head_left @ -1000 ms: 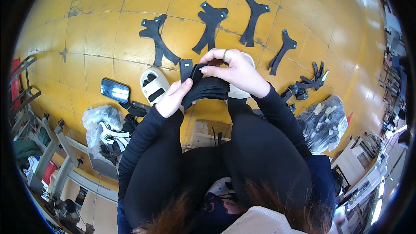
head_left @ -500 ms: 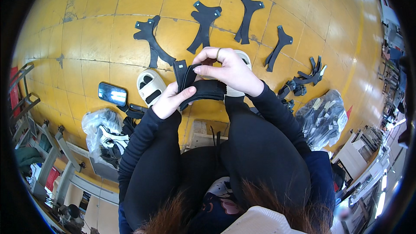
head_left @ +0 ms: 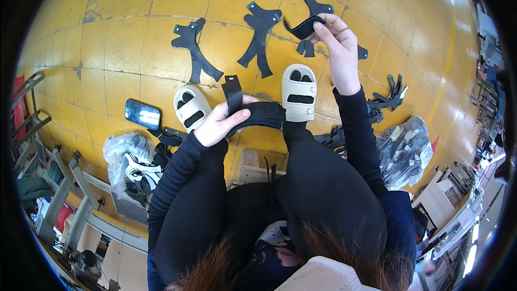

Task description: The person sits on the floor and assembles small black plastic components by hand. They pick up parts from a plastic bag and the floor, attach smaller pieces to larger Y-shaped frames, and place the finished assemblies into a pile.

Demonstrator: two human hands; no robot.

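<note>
Now the two hands have come apart: a moment ago both were bunched together over one dark bundle in front of the knees, and the right hand has since reached out over the floor with a single black cut piece pinched between thumb and fingertips, the piece curling as it hangs just above another flat piece already lying there. The left hand has stayed back near the right sandal, closed around the stack of black pieces, thumb on top, with one strap end sticking up past the fingers. That stack runs from the left hand across to the right sandal and touches its inner edge. Taken together, the change reads as one piece peeled off the stack and carried out toward the row on the yellow floor; that is a judgement from how things lie. Beyond the right sandal, three more black shapes lie spread flat: one far to its left, one straight ahead, and the one under the right hand. The left sandal sits beside the right one, and a phone lies just past it, screen up. Further from the right sandal, on its right side, a small heap of loose black scraps and a clear plastic bag of parts rest on the floor.
</note>
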